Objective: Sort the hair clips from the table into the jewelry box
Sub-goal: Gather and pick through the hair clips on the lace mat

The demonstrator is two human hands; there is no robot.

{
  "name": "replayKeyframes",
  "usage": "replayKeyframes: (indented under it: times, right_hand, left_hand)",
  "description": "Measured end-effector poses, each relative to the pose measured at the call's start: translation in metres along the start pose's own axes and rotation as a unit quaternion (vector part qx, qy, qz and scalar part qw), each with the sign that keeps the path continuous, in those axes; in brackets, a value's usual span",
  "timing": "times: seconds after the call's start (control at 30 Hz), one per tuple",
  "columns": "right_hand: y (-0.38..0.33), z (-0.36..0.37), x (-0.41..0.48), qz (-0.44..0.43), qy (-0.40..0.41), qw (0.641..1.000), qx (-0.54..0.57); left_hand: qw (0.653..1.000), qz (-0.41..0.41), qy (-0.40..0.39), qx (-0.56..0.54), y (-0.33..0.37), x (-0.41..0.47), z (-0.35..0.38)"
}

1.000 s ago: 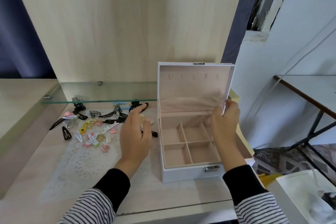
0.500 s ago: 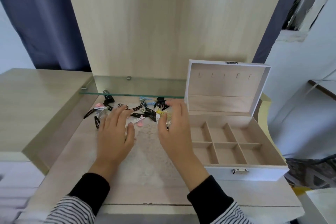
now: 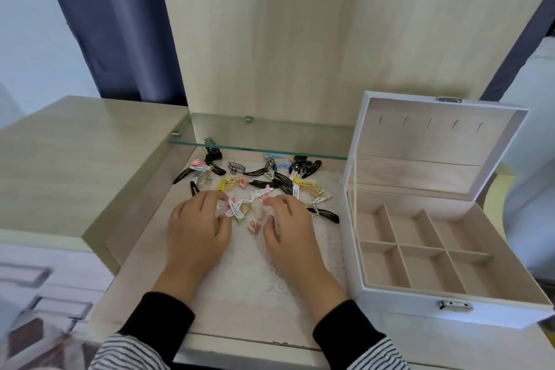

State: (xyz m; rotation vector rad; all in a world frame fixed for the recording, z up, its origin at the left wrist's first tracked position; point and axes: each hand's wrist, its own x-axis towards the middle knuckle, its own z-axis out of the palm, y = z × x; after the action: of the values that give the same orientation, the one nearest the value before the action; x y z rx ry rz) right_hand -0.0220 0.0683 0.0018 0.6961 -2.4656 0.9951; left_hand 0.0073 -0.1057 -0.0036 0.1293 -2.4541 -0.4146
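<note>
Several hair clips [image 3: 258, 180] lie in a loose pile on the table, below a glass shelf: black snap clips, black claw clips, gold, white, pink, yellow and blue ones. My left hand [image 3: 196, 227] rests at the pile's near edge, its fingertips and thumb touching a pair of white snap clips [image 3: 235, 210]. My right hand [image 3: 289, 230] lies beside it with fingers loosely bent, fingertips by a pink clip [image 3: 266, 196], holding nothing. The white jewelry box [image 3: 450, 309] stands open on the right, and its beige compartments hold nothing.
A glass shelf [image 3: 258, 146] juts out over the back of the pile. A wooden panel rises behind it. A raised wooden top [image 3: 75, 165] borders the left side, and a lace mat [image 3: 255, 273] lies under my hands.
My right hand left the box lid and came over to the clips. Both hands have closed in on the small clips at the pile's near edge. The view swung left and down.
</note>
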Motion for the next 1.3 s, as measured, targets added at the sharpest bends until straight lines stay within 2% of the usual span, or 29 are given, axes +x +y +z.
replayKeyframes:
  times: [0.1,0.43,0.67,0.9,1.07,1.3]
  right_hand:
    - [0.001,0.002,-0.002,-0.014,-0.014,0.999,-0.026]
    - [0.004,0.006,-0.004,-0.060,-0.042,0.995,-0.070]
    - [0.007,0.007,-0.002,-0.007,-0.031,0.998,-0.046]
    - [0.009,0.006,-0.002,0.059,0.012,0.998,0.001]
    - [0.009,0.006,-0.002,0.078,0.038,0.996,0.003]
    - [0.009,0.006,-0.002,0.084,0.058,0.995,-0.008]
  left_hand:
    - [1.000,0.002,0.012,0.014,-0.001,-0.001,0.001]
    - [0.999,-0.001,-0.029,0.034,-0.003,0.000,0.004]
    - [0.998,0.002,-0.053,0.030,-0.005,0.000,0.004]
    - [0.999,-0.013,-0.032,0.018,-0.004,-0.001,0.002]
    - [0.998,-0.038,-0.031,-0.046,-0.008,0.000,0.001]
    - [0.999,-0.019,-0.045,0.006,-0.011,-0.001,0.006]
